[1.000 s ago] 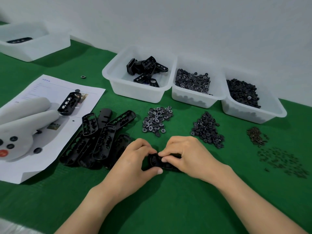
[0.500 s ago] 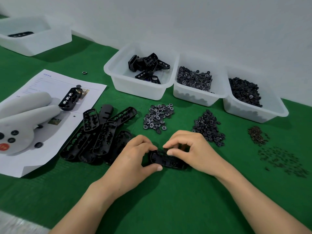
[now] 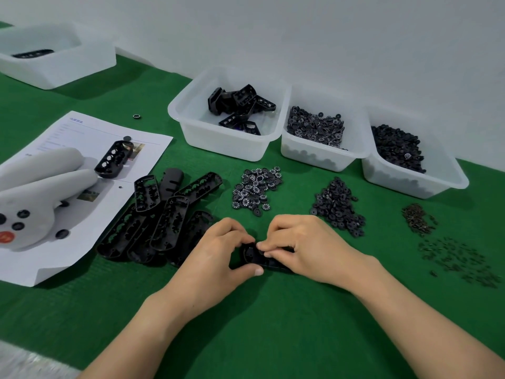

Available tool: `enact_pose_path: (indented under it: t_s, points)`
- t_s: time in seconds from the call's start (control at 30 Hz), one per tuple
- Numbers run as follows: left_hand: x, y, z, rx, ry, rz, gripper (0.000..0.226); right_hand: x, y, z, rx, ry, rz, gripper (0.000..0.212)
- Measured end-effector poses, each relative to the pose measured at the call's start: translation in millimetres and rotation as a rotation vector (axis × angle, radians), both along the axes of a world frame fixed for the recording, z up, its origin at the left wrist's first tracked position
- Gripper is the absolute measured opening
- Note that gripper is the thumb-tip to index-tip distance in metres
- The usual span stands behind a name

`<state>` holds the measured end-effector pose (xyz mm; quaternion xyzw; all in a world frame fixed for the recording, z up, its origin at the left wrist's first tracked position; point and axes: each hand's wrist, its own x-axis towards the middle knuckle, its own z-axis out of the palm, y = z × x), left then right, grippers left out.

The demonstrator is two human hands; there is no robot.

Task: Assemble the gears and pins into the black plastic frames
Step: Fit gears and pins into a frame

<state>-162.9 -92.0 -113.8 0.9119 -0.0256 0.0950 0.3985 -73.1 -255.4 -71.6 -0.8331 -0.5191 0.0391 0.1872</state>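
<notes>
A black plastic frame point(image 3: 254, 255) lies on the green mat at centre, mostly hidden by both hands. My left hand point(image 3: 216, 255) grips its left end between thumb and fingers. My right hand point(image 3: 306, 247) holds its right part, fingertips pinched over the frame's top; whether a small part is under them I cannot tell. A heap of empty black frames point(image 3: 158, 217) lies to the left. Beyond my hands are a pile of white-marked gears point(image 3: 255, 191), a pile of black gears point(image 3: 337, 207), brown pins point(image 3: 418, 218) and dark pins point(image 3: 459, 258).
Three white bins stand at the back: frames point(image 3: 191, 127), marked gears point(image 3: 314, 154), black gears point(image 3: 396, 176). Another white bin point(image 3: 82, 64) is far left. An instruction sheet point(image 3: 82, 132) carries a grey controller point(image 3: 35, 192) and one frame point(image 3: 114, 158). A small ring point(image 3: 136, 116) lies alone.
My right hand's fingers have closed down again onto the frame's top after lifting slightly. The left hand keeps its grip. The view has shifted a little.
</notes>
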Motion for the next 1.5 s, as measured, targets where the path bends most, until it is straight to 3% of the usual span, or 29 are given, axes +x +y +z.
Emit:
enact_pose_path:
  t_s: [0.2, 0.33, 0.43, 0.67, 0.9, 1.3, 1.5]
  points:
    - [0.8, 0.3, -0.3, 0.006, -0.006, -0.004, 0.047, -4.8, 2.3, 1.6, -0.07, -0.099, -0.002, 0.01]
    - [0.2, 0.7, -0.4, 0.008, -0.001, -0.011, 0.047, 17.2, 5.4, 6.9, 0.006, 0.225, -0.198, 0.02]
    - [-0.2, 0.8, -0.7, 0.005, 0.002, -0.01, 0.047, 29.2, 16.6, -4.4, 0.042, 0.159, -0.372, 0.018]
    - [-0.5, 1.2, -0.5, 0.009, 0.007, -0.013, 0.048, 29.6, 36.8, -18.4, 0.048, 0.096, -0.431, 0.006]
    - [0.5, 1.3, -0.8, 0.005, 0.004, -0.015, 0.048, 11.8, -9.5, 5.2, 0.062, 0.271, -0.221, 0.013]
    - [0.0, 1.1, 1.2, 0.017, 0.001, -0.01, 0.047, -9.3, -13.0, 5.0, -0.08, -0.143, -0.005, 0.017]
    - [0.9, 1.0, 0.6, 0.016, 0.003, -0.01, 0.047, -10.7, -9.2, 11.1, -0.181, -0.205, 0.05, 0.018]
